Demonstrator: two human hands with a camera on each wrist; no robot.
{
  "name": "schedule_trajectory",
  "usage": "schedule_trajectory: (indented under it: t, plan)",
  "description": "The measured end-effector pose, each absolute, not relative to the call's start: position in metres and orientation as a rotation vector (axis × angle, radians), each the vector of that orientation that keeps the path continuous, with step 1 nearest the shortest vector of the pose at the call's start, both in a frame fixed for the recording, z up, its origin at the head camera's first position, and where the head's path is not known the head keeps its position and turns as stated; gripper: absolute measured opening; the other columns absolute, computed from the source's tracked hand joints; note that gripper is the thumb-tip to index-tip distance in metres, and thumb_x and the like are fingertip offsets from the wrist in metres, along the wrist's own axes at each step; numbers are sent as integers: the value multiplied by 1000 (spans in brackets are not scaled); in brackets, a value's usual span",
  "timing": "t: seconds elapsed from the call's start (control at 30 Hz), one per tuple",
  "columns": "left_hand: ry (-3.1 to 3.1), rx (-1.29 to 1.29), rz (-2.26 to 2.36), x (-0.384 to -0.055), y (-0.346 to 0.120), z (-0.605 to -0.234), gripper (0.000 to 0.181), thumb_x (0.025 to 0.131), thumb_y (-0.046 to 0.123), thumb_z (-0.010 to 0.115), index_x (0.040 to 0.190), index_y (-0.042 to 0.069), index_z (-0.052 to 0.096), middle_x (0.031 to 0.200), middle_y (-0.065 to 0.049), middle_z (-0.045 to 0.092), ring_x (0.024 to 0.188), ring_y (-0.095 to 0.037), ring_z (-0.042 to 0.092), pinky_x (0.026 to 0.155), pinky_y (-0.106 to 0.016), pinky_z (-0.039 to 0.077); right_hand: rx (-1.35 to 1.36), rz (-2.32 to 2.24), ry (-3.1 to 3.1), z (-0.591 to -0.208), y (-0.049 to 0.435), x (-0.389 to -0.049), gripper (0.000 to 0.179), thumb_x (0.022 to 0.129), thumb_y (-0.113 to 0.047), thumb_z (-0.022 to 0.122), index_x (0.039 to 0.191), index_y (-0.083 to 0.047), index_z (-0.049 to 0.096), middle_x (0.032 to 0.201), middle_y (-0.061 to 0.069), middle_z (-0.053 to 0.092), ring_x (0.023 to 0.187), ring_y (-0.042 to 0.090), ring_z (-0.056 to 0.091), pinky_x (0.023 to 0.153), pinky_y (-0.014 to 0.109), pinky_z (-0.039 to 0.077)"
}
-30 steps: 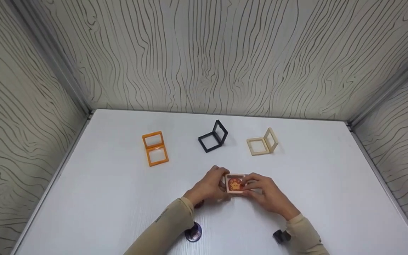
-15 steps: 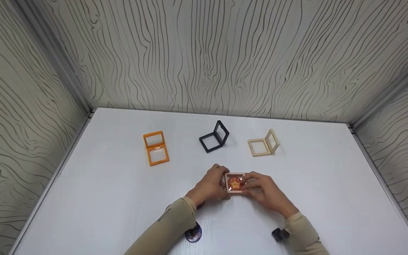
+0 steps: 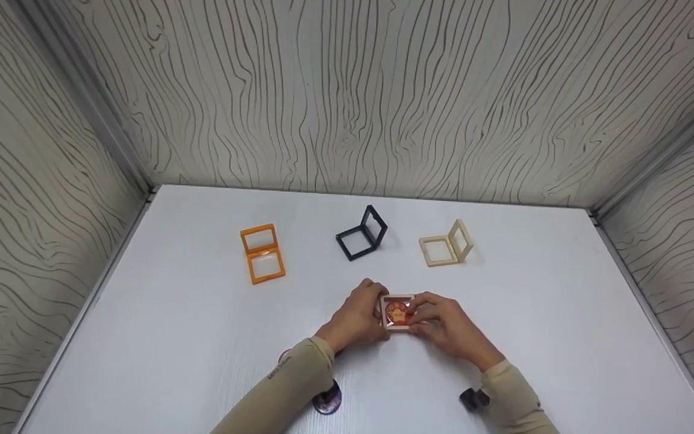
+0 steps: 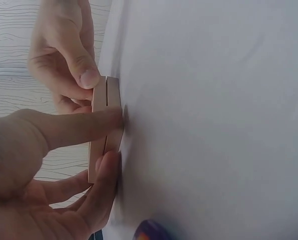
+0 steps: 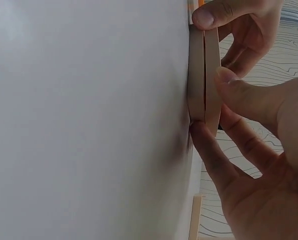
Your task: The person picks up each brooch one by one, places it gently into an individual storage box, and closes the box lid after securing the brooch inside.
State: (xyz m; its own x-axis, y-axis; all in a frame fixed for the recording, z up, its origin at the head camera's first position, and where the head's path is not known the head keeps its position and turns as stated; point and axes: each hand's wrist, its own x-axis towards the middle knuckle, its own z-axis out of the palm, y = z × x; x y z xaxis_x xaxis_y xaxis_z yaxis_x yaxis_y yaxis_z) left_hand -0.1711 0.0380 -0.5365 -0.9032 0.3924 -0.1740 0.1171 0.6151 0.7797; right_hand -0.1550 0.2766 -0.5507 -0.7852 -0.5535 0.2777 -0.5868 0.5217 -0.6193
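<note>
Both hands are on a pale pink square display frame [image 3: 396, 329], its two halves folded together with a thin gap along the side in both wrist views. Through its window shows a round red badge [image 3: 396, 312] with a yellow star-like figure. My left hand [image 3: 359, 316] grips the left side, thumb and fingers at the frame's edges. At the right side my right hand [image 3: 450, 328] pinches the frame, with fingers over the window. In the right wrist view, the right thumb [image 5: 229, 77] presses the upper half while a fingertip sits at the lower edge, close to the white table [image 5: 88, 100].
Behind the hands stand three unfolded frames: orange [image 3: 268, 277], black [image 3: 377, 242] and cream [image 3: 442, 263]. A purple round badge [image 3: 327, 402] lies by the left sleeve, which partly covers another round badge [image 3: 285, 354]. Patterned walls [image 3: 347, 96] enclose the table.
The right fingers stay on the frame's window as the hands and frame shift very slightly left in the view. Glare on the window has changed. The other frames stay put.
</note>
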Motion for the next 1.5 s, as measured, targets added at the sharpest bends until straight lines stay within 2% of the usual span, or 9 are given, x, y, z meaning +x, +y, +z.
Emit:
schedule_trajectory:
  t: [0.17, 0.37, 0.6, 0.7, 0.83, 0.97, 1.1, 1.3, 1.5]
  plan:
    - [2508, 396, 1174, -170, 38, -536, 74, 71, 7, 97, 136, 7, 61, 127, -5, 57, 113, -20, 59, 105, -45, 54, 997, 1142, -2726, -551, 275, -155, 11, 90, -5, 84, 92, -16, 84, 113, 1, 73, 112, 25, 71, 103, 42, 56]
    - [2528, 417, 1174, -166, 36, -537, 72, 76, 6, 93, 139, 6, 59, 130, -8, 55, 105, -19, 57, 95, -42, 56, 936, 1190, -2723, -549, 277, -157, 12, 92, -7, 83, 99, -16, 82, 113, 0, 76, 110, 21, 72, 101, 40, 58]
    - [2509, 347, 1181, -164, 36, -536, 81, 81, 9, 91, 150, 8, 51, 145, -11, 50, 128, -25, 58, 110, -49, 52, 381, 1284, -2746, -536, 284, -166, 9, 96, -5, 78, 103, -10, 75, 103, 1, 75, 103, 23, 73, 87, 37, 63]
    - [2488, 333, 1202, -164, 35, -536, 88, 80, 10, 92, 155, 7, 46, 150, -15, 46, 123, -25, 60, 107, -48, 54, 138, 1246, -2743, -532, 288, -173, 9, 98, -5, 76, 106, -6, 72, 104, 8, 75, 104, 28, 74, 85, 33, 62]
    - [2484, 320, 1216, -164, 30, -534, 95, 80, 12, 94, 158, 6, 40, 153, -17, 44, 112, -22, 63, 99, -44, 57, -11, 1184, -2741, -531, 292, -181, 19, 99, -8, 75, 113, 1, 66, 107, 17, 74, 103, 32, 74, 83, 25, 59]
    - [2533, 323, 1195, -164, 21, -531, 96, 80, 17, 95, 158, 5, 40, 152, -17, 46, 128, -29, 62, 109, -45, 54, -83, 1169, -2736, -533, 294, -187, 28, 98, -12, 76, 117, 5, 63, 108, 20, 73, 102, 34, 74, 78, 18, 54]
    - [2574, 300, 1155, -162, 12, -529, 93, 82, 21, 94, 157, 6, 42, 150, -16, 49, 141, -35, 54, 116, -49, 49, -142, 1160, -2724, -535, 297, -194, 35, 99, -13, 74, 122, 7, 58, 110, 23, 70, 101, 37, 73, 75, 21, 53]
    - [2601, 269, 1077, -158, 3, -528, 81, 85, 28, 91, 151, 9, 50, 145, -12, 54, 134, -31, 57, 112, -48, 52, -237, 1170, -2731, -536, 310, -209, 43, 101, -14, 69, 131, 11, 52, 117, 28, 64, 109, 42, 70, 82, 32, 55]
    - [2620, 263, 1013, -149, -8, -530, 71, 86, 34, 89, 144, 10, 57, 137, -9, 58, 125, -28, 58, 109, -48, 52, -279, 1256, -2852, -537, 322, -224, 54, 104, -21, 64, 141, 13, 45, 127, 30, 58, 115, 41, 66, 78, 28, 55]
